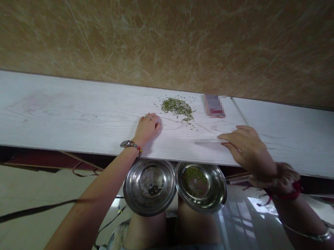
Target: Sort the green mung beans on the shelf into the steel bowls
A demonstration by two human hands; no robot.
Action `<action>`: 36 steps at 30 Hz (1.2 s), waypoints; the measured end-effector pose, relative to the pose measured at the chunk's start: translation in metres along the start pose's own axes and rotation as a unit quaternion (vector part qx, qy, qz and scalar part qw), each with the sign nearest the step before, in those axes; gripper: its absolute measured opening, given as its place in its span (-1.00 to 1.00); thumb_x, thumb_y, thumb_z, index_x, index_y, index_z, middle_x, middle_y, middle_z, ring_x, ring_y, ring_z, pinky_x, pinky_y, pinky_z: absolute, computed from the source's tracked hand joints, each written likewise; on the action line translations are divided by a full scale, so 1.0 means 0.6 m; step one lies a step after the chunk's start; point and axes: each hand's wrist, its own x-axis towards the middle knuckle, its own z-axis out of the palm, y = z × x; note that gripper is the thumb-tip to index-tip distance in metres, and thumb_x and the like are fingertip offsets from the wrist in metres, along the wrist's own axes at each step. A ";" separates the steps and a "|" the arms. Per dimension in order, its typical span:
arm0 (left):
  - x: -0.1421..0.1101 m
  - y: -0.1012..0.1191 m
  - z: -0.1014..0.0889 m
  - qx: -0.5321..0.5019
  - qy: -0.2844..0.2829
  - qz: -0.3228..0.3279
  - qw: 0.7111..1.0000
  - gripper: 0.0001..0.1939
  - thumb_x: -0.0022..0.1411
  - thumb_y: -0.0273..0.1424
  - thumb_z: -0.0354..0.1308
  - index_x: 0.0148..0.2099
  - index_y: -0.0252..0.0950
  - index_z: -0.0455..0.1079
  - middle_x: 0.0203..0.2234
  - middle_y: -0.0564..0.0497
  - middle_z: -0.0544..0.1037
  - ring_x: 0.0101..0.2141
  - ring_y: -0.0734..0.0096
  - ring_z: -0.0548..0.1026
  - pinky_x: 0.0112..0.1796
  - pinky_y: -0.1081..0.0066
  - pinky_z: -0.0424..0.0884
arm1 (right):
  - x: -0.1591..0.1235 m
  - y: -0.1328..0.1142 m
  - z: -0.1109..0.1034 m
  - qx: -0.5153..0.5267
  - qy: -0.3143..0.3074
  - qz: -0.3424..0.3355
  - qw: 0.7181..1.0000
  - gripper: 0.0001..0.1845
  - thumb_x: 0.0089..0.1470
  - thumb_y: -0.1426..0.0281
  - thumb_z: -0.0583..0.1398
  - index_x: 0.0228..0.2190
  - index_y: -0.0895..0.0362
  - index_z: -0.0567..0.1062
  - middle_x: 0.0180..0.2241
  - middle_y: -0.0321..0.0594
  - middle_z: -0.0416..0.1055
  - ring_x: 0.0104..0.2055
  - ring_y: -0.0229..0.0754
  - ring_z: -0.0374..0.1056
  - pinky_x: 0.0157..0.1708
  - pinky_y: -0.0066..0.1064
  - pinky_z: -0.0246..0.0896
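A loose patch of small green beans (178, 107), like mung beans, is spread on the white wood-grain tabletop (69, 112). Just left of and nearer than the beans, my left hand (150, 127) rests on the table with its fingers curled in; whatever they may hold is hidden. Farther right, my right hand (247, 146) pinches a thin, pale, flat strip (209, 142) that points left, low over the table; its exact kind is unclear. Below the table edge, a steel bowl (203, 206) contains green beans, and another steel bowl (135, 203) contains whitish grains.
A phone-like object (215, 105), partly blurred out, lies right of the beans near the brown marbled wall (161, 38). Both bowls sit over my knees (197, 225). A dark cable (32, 212) crosses at the left, and a seam (239, 110) divides the tabletop.
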 end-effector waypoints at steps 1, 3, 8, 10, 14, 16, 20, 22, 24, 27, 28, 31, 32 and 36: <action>0.000 0.000 -0.001 0.000 -0.004 -0.001 1.000 -0.64 0.28 -0.45 -0.07 0.04 -0.43 0.40 0.12 -0.25 0.40 0.13 0.07 0.32 0.12 0.11 0.21 | 0.001 0.009 0.014 -0.015 0.014 0.010 1.000 -0.86 0.17 0.49 0.09 -0.28 0.11 0.46 -0.43 -0.27 0.54 -0.39 -0.21 0.36 -0.06 -0.25 0.13; 0.000 0.001 -0.001 0.001 -0.007 -0.003 1.000 -0.64 0.28 -0.45 -0.06 0.05 -0.43 0.39 0.11 -0.25 0.40 0.14 0.08 0.32 0.12 0.12 0.22 | 0.003 0.026 0.045 -0.040 0.033 0.037 0.998 -0.83 0.16 0.49 0.08 -0.27 0.10 0.47 -0.40 -0.26 0.55 -0.35 -0.19 0.38 -0.04 -0.24 0.11; 0.000 -0.002 0.003 0.002 0.004 0.004 1.000 -0.65 0.28 -0.44 -0.07 0.03 -0.40 0.40 0.11 -0.24 0.41 0.13 0.08 0.32 0.11 0.10 0.23 | -0.003 0.060 0.108 -0.072 0.095 0.107 0.987 -0.78 0.16 0.47 0.05 -0.33 0.06 0.49 -0.43 -0.26 0.53 -0.34 -0.17 0.38 0.00 -0.20 0.06; 0.001 -0.003 0.004 0.006 0.005 0.002 1.000 -0.66 0.28 -0.44 -0.07 0.02 -0.40 0.41 0.11 -0.23 0.41 0.13 0.08 0.33 0.11 0.11 0.23 | -0.009 0.068 0.119 -0.074 0.117 0.119 0.983 -0.77 0.15 0.48 0.04 -0.35 0.06 0.49 -0.43 -0.26 0.53 -0.33 -0.17 0.38 0.00 -0.20 0.05; 0.001 -0.003 0.003 0.011 0.001 0.000 1.000 -0.65 0.28 -0.45 -0.07 0.02 -0.40 0.41 0.11 -0.23 0.41 0.13 0.09 0.33 0.11 0.12 0.24 | -0.023 0.074 0.122 -0.082 0.125 0.125 0.981 -0.75 0.15 0.49 0.03 -0.37 0.05 0.49 -0.42 -0.28 0.52 -0.33 -0.19 0.38 0.02 -0.20 0.03; 0.001 -0.003 0.003 0.012 0.001 0.001 1.000 -0.65 0.28 -0.44 -0.07 0.03 -0.39 0.41 0.12 -0.22 0.40 0.13 0.08 0.33 0.11 0.10 0.23 | -0.030 0.074 0.120 -0.079 0.119 0.127 0.981 -0.75 0.14 0.50 0.03 -0.36 0.04 0.49 -0.43 -0.28 0.52 -0.33 -0.19 0.37 0.03 -0.20 0.02; 0.000 -0.004 0.005 0.008 0.004 0.001 1.000 -0.66 0.28 -0.44 -0.07 0.02 -0.38 0.41 0.12 -0.22 0.40 0.14 0.09 0.32 0.11 0.11 0.23 | -0.040 0.070 0.113 -0.086 0.110 0.127 0.982 -0.74 0.14 0.51 0.02 -0.37 0.05 0.48 -0.44 -0.29 0.52 -0.34 -0.20 0.37 0.03 -0.22 0.00; 0.000 -0.004 0.005 0.009 0.006 0.001 1.000 -0.66 0.28 -0.43 -0.06 0.02 -0.37 0.41 0.11 -0.21 0.41 0.13 0.11 0.33 0.11 0.12 0.24 | -0.041 0.066 0.108 -0.097 0.097 0.121 0.983 -0.74 0.14 0.52 0.02 -0.38 0.05 0.47 -0.44 -0.30 0.52 -0.34 -0.21 0.38 0.03 -0.23 -0.02; 0.000 -0.004 0.005 0.015 0.010 0.002 1.000 -0.67 0.27 -0.43 -0.06 0.01 -0.35 0.41 0.10 -0.18 0.42 0.12 0.12 0.34 0.10 0.13 0.25 | -0.041 0.060 0.103 -0.095 0.090 0.102 0.986 -0.75 0.14 0.54 0.02 -0.38 0.05 0.46 -0.44 -0.32 0.53 -0.34 -0.22 0.38 0.03 -0.24 -0.03; 0.000 -0.004 0.005 0.018 0.009 0.005 1.000 -0.66 0.27 -0.44 -0.08 0.01 -0.36 0.41 0.10 -0.20 0.43 0.11 0.11 0.35 0.10 0.13 0.25 | -0.039 0.051 0.095 -0.080 0.085 0.083 0.990 -0.76 0.14 0.56 0.03 -0.35 0.05 0.45 -0.43 -0.33 0.54 -0.34 -0.22 0.38 0.04 -0.22 -0.03; 0.001 -0.004 0.005 0.016 0.008 0.006 1.000 -0.65 0.27 -0.44 -0.08 0.02 -0.36 0.41 0.10 -0.20 0.43 0.11 0.11 0.34 0.10 0.13 0.25 | -0.039 0.048 0.092 -0.075 0.081 0.084 0.990 -0.76 0.14 0.56 0.03 -0.35 0.05 0.45 -0.43 -0.33 0.54 -0.33 -0.22 0.39 0.04 -0.21 -0.03; 0.000 -0.006 0.006 0.012 0.010 0.009 1.000 -0.65 0.27 -0.43 -0.08 0.02 -0.33 0.41 0.10 -0.18 0.42 0.11 0.12 0.34 0.10 0.11 0.24 | -0.038 0.044 0.086 -0.065 0.077 0.094 0.990 -0.75 0.13 0.55 0.04 -0.36 0.03 0.46 -0.43 -0.33 0.54 -0.33 -0.21 0.39 0.05 -0.19 -0.02; 0.000 -0.006 0.006 0.011 0.010 0.009 1.000 -0.66 0.27 -0.43 -0.07 0.02 -0.32 0.41 0.11 -0.18 0.42 0.12 0.12 0.34 0.10 0.11 0.24 | -0.038 0.043 0.085 -0.064 0.080 0.097 0.990 -0.75 0.13 0.54 0.04 -0.36 0.03 0.47 -0.43 -0.33 0.53 -0.33 -0.21 0.39 0.05 -0.18 -0.02; 0.000 -0.007 0.007 0.006 0.009 0.005 1.000 -0.66 0.27 -0.43 -0.07 0.03 -0.34 0.40 0.11 -0.19 0.41 0.13 0.12 0.33 0.11 0.12 0.22 | -0.038 0.043 0.081 -0.071 0.077 0.094 0.990 -0.76 0.13 0.55 0.04 -0.36 0.04 0.47 -0.42 -0.33 0.54 -0.33 -0.21 0.39 0.05 -0.18 -0.03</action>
